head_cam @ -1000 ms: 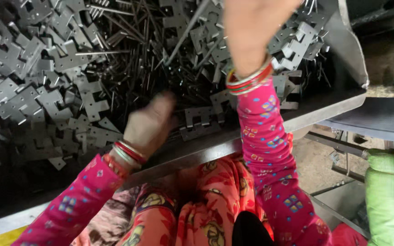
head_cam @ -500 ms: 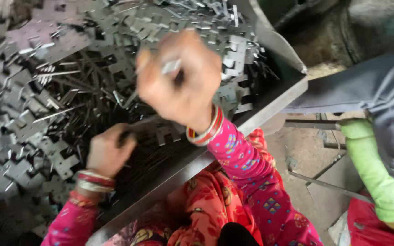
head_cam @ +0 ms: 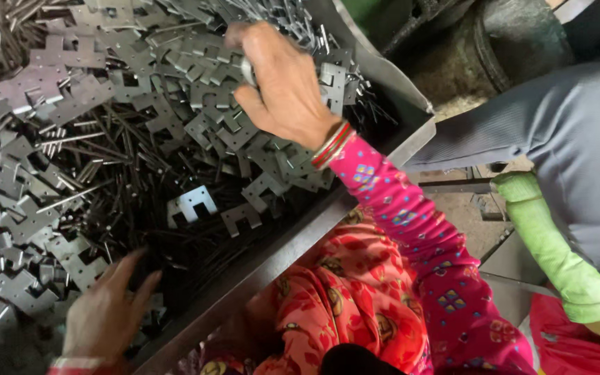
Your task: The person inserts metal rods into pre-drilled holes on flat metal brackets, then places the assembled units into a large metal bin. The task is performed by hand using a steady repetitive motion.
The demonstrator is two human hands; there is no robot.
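Note:
A large heap of flat grey stamped metal pieces (head_cam: pixel 189 205) and thin metal rods (head_cam: pixel 71 139) fills a metal tray (head_cam: pixel 300 239). My right hand (head_cam: pixel 282 87) reaches over the far right part of the heap, fingers curled around a small shiny metal piece (head_cam: pixel 246 69). Red and white bangles circle that wrist above a pink patterned sleeve (head_cam: pixel 411 229). My left hand (head_cam: pixel 109 312) lies at the bottom left on the heap, fingers spread, holding nothing. It is nearest to a notched plate (head_cam: pixel 81 267).
The tray's slanted side wall (head_cam: pixel 376 62) rises at the right. Beyond it sits another person in grey clothing (head_cam: pixel 564 146) with a green sleeve (head_cam: pixel 557 257). Red patterned cloth (head_cam: pixel 342 292) covers my lap under the tray's near rim.
My right hand has dropped from raised in the air down to the heap's far right. My left hand has slid toward the lower left and spread its fingers.

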